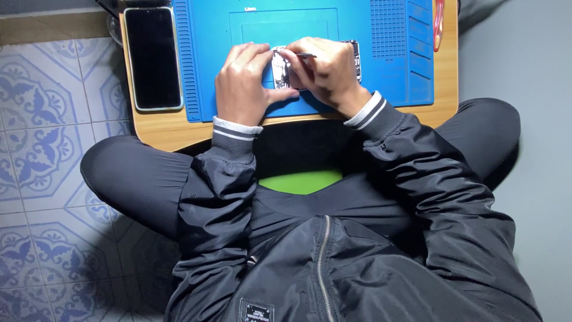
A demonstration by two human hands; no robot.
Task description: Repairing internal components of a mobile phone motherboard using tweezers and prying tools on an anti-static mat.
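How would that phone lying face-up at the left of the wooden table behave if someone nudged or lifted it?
The phone looks like a flat, stiff slab, so it would probably slide rather than roll or tip. Its glossy dark screen suggests a slippery, breakable face. It lies on bare table, off the blue mat, so little would likely brake it.

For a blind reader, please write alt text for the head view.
Both hands work on an opened phone on a blue mat: the left hand steadies it, the right hand holds a thin tool. A dark screen panel lies left.
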